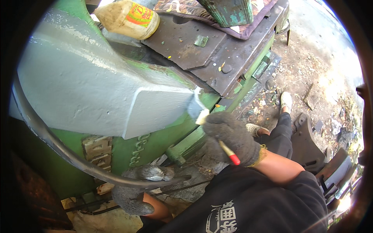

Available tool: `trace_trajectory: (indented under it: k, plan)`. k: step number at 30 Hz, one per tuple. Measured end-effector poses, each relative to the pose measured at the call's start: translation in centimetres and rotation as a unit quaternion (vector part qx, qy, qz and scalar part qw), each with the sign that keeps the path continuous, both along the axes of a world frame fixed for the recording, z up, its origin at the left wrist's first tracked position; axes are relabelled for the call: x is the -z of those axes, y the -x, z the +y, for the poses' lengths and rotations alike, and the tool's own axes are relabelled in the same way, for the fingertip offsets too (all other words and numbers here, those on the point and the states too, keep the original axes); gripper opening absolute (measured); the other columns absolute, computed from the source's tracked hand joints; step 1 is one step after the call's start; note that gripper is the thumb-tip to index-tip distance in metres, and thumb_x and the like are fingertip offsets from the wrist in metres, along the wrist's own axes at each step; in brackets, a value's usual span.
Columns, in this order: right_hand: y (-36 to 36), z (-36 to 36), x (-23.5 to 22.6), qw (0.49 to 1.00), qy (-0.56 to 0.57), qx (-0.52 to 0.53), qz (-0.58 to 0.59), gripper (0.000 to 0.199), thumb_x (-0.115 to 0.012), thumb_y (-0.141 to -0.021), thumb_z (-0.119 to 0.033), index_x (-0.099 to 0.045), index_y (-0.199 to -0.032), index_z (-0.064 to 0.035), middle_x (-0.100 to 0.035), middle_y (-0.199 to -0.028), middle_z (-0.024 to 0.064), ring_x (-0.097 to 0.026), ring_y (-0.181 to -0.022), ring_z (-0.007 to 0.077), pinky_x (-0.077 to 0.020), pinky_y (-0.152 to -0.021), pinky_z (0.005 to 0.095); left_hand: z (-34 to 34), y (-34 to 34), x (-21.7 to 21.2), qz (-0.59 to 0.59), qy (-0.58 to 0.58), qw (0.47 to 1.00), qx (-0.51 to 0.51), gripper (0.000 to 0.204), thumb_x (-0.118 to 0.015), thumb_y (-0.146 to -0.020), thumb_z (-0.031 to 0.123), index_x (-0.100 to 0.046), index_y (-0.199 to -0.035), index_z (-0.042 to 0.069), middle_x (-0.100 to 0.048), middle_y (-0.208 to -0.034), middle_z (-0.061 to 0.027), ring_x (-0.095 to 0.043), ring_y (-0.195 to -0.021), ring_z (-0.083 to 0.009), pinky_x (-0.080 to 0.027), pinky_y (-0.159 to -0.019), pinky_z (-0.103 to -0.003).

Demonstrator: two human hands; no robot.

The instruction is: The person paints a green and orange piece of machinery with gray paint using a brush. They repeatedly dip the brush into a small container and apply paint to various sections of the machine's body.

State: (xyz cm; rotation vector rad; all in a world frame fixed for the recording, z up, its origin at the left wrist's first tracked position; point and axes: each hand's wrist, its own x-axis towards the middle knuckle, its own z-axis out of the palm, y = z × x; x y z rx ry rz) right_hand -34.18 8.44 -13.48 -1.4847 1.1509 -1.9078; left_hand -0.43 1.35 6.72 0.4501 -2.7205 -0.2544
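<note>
Near the middle of the frame, the person's right hand [231, 132], in a dark knit glove, has its fingers closed around a brush [227, 149], whose red-tipped handle points toward the lower right. The pale bristles [202, 116] are at the right-hand corner of a grey-coated panel [89, 85], which fills much of the upper left above green metalwork [186, 144]. At lower centre-left, the left hand [130, 196], in a grey glove, is crossed by a curved black tube [66, 151]; its fingers are bent, but whether they grip the tube cannot be told. At the top, a bottle [126, 19] with a yellow and red label lies tilted by a brown metal surface [186, 40]. Two light shoes [286, 101] rest on littered ground [307, 73] at the right
</note>
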Motion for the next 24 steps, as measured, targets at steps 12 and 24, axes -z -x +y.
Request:
trace_trajectory:
  k: [12, 24]
  plan:
    - [-1.1, 0.3, 3.5, 0.991, -0.018, -0.014, 0.129, 0.036, -0.073, -0.079, -0.007, -0.066, -0.114, -0.0015, -0.064, -0.118, 0.0194, -0.061, -0.110, 0.0381, -0.0529, -0.090, 0.0471, 0.2, -0.5, 0.0, -0.007, 0.020, 1.000, -0.009, 0.060, -0.053, -0.101, 0.047, -0.064, -0.126, -0.006, -0.073, -0.103, -0.0160, -0.072, -0.092, -0.0222, -0.057, -0.083, -0.036]
    - [-0.8, -0.3, 0.9, 0.998, -0.027, 0.057, 0.021, 0.033, -0.067, -0.089, -0.011, -0.061, -0.121, -0.0063, -0.063, -0.115, 0.0163, -0.062, -0.103, 0.0363, -0.0530, -0.082, 0.0435, -0.3, -0.5, 0.2, -0.009, 0.030, 1.000, -0.002, 0.058, -0.053, -0.101, 0.046, -0.064, -0.125, -0.006, -0.073, -0.103, -0.0156, -0.072, -0.092, -0.0220, -0.056, -0.083, -0.035]
